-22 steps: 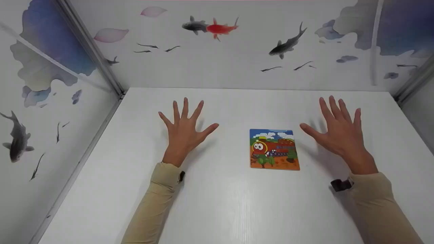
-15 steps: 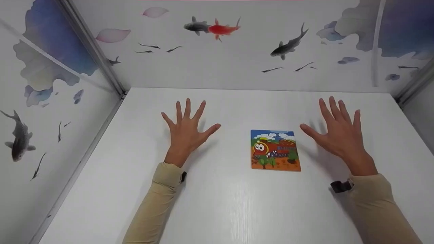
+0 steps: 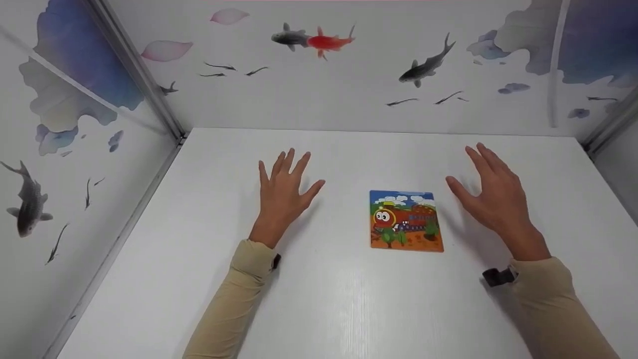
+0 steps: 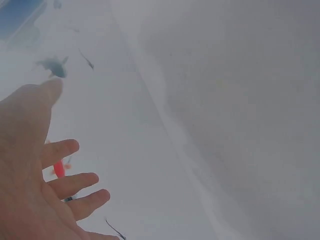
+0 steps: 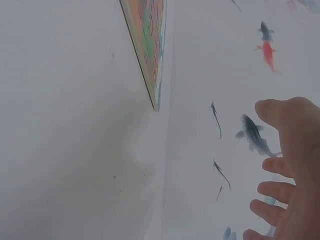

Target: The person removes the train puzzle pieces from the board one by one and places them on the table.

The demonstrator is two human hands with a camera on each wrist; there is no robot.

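A square picture board (image 3: 404, 221) with a cartoon red train lies flat on the white table, right of the middle; it may be a small puzzle, though piece lines show only faintly in the right wrist view (image 5: 150, 40). To its left, my left hand (image 3: 284, 197) hovers over the table with fingers spread, holding nothing. My right hand (image 3: 498, 202) is nearer the board, just to its right, fingers extended and thumb pointing toward it without touching. In both wrist views the palms are bare.
The white table (image 3: 319, 309) meets a back wall (image 3: 319, 99) printed with fish and petals. A side wall (image 3: 89, 164) with similar prints rises along the left edge. Dark wrist cameras (image 3: 498, 276) sit at the sleeve cuffs.
Both hands have drawn their spread fingers closer together. The left hand has turned and shifted slightly to the right. The picture board has stayed in place on the table.
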